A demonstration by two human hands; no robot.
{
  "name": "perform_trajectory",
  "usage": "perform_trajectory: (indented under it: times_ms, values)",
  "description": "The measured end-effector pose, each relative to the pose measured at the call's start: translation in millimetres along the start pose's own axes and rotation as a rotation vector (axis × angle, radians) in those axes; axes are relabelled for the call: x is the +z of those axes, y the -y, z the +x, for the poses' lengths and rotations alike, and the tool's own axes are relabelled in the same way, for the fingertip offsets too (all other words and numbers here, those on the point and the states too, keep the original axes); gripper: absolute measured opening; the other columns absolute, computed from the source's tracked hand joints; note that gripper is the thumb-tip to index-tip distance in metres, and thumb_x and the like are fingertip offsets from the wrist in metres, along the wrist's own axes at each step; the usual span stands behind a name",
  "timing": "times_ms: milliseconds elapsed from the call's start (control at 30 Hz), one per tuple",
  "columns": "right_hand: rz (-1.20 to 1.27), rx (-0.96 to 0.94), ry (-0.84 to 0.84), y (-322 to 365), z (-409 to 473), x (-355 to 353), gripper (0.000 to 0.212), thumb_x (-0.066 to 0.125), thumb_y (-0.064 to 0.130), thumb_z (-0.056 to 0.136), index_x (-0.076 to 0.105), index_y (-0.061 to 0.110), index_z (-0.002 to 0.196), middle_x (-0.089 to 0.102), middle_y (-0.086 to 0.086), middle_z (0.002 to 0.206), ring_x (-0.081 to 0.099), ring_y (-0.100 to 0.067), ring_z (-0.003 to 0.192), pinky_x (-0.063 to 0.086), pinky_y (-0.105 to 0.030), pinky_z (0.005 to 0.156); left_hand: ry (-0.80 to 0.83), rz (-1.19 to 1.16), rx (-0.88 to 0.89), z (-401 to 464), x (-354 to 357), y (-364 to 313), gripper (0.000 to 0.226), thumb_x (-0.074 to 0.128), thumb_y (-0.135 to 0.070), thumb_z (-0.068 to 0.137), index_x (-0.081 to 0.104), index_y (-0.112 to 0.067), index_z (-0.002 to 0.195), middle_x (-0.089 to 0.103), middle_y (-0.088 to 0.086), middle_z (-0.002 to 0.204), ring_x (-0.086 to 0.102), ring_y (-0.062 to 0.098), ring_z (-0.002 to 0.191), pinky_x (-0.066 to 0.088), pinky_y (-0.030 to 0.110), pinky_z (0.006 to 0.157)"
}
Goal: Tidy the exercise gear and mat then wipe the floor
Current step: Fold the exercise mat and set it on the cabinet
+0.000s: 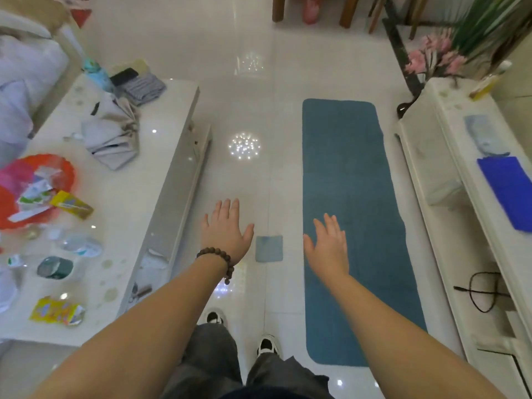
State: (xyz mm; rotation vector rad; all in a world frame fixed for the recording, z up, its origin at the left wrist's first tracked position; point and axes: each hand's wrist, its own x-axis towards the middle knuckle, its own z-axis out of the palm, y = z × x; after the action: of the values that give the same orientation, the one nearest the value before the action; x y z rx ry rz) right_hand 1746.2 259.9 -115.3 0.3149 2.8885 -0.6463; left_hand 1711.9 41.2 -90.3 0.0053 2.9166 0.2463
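Two bare hands of mine reach out over the floor (pixel 244 105), both spread flat with straight fingers and holding nothing. My left hand (pixel 226 230), with a bead bracelet (pixel 218 259) at the wrist, hangs above glossy white tile; my right hand (pixel 328 249) hangs over the near half of the mat (pixel 351 182).

Some things are hard to read. My right forearm covers part of the mat's near left side. The heap on the white table (pixel 121 203) to my left is a blur of wrappers, a red plate (pixel 63 171) cut off by the frame edge, and crumpled grey cloths (pixel 112 139); I cannot make out any labels. Chair legs and a pink shape at the far end are cropped by the top edge. My shoes (pixel 267 345) show only partly past my trouser legs.

The mat is blue-green, soft and slightly fuzzy, a long rectangle with rounded corners, lying flat. Its long axis runs straight away from me, parallel to the white bench (pixel 449 197) just beside it on the right. A small pale blue square cloth (pixel 269 249) lies flat on the tile between my hands, near the mat's left edge but apart from it. On the bench lie a bright blue cloth (pixel 509 191) and a looped black cord (pixel 483 292). Pink flowers (pixel 431 57) stand at its far end.
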Motion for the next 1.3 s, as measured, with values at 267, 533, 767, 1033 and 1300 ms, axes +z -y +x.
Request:
perform_trajectory:
  times_ms: [267,533,767,1033,1300]
  values:
    - [-0.01,0.179,-0.042,43.8,143.6,20.5,0.053,0.037,0.037,0.1,0.03,0.013,0.147,0.011,-0.007,0.159,0.0,-0.019,0.148,0.005,-0.04,0.12,0.086,0.042,0.17,190.5,-18.6,17.7,0.07,0.025,-0.054,0.098,0.003,-0.019,0.154,0.007,0.002,0.162,0.002,0.02,0.148,0.008,0.048,0.12]
    - [0.071,0.456,-0.053,130.4,281.3,27.3,0.054,0.037,0.037,0.101,0.028,0.012,0.148,0.009,-0.007,0.16,-0.002,-0.019,0.148,0.006,-0.039,0.12,0.139,0.159,0.391,388.5,-82.4,68.3,0.069,0.023,-0.054,0.098,0.003,-0.019,0.154,0.006,0.002,0.162,0.002,0.021,0.148,0.007,0.047,0.12]
    - [0.068,0.556,-0.096,156.4,355.9,7.7,0.054,0.032,0.039,0.102,0.024,0.014,0.149,0.007,-0.006,0.16,-0.003,-0.019,0.148,0.004,-0.039,0.12,0.168,0.174,0.514,488.5,-106.4,44.5,0.069,0.022,-0.055,0.098,0.003,-0.02,0.154,0.007,0.001,0.162,0.002,0.02,0.148,0.007,0.046,0.12]
    - [0.132,0.743,-0.192,120.7,405.8,-0.3,0.054,0.035,0.038,0.101,0.027,0.014,0.149,0.009,-0.006,0.16,-0.002,-0.019,0.148,0.005,-0.04,0.12,0.206,0.206,0.734,562.0,-91.7,-40.9,0.069,0.024,-0.054,0.098,0.003,-0.02,0.154,0.007,0.001,0.162,0.002,0.02,0.148,0.007,0.047,0.12]
    - [0.281,1.008,-0.289,51.9,443.3,-9.2,0.053,0.036,0.037,0.101,0.028,0.014,0.148,0.009,-0.005,0.16,-0.002,-0.018,0.148,0.004,-0.039,0.12,0.273,0.292,1.006,617.8,-59.4,-169.2,0.069,0.028,-0.052,0.098,0.006,-0.019,0.154,0.008,0.001,0.161,0.001,0.018,0.148,0.007,0.046,0.119]
